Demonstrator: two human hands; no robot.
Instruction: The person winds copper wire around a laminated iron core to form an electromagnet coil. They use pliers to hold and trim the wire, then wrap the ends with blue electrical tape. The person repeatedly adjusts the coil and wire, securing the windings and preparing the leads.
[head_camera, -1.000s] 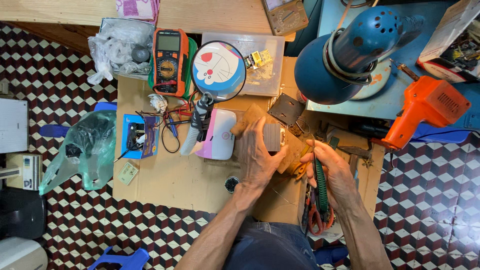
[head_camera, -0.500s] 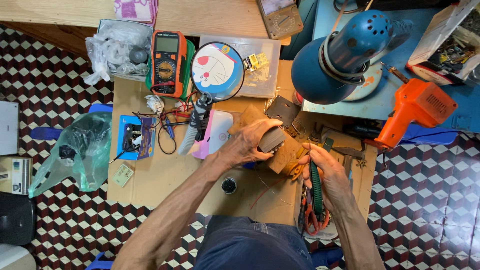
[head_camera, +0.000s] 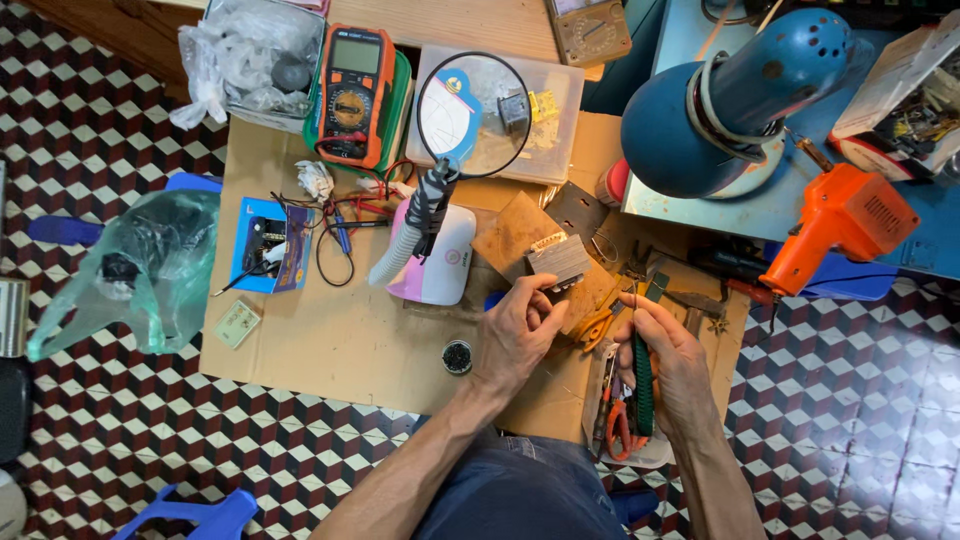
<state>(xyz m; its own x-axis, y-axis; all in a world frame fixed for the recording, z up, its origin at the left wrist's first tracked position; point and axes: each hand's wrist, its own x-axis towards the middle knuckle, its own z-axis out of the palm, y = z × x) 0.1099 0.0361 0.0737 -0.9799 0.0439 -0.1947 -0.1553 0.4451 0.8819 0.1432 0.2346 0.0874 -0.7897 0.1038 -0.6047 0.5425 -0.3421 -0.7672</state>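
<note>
left hand fingers clamped on grey component | right hand fingers closed round green-handled tool | tool tip not yet touching component (work looks unfinished)

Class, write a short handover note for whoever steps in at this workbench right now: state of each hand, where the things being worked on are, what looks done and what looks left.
Left hand: holds a small grey ribbed block up over the cardboard mat.
Right hand: grips a green-handled tool, its tip pointing up toward the block; I cannot tell if it touches.
Nearby: yellow-handled pliers between the hands, red-handled cutters under the right hand, a round magnifier on its flexible arm, orange multimeter behind, orange soldering gun on the right.
Done: block picked up, tool in hand.
Left: work on the block itself; no change to it is visible.
</note>
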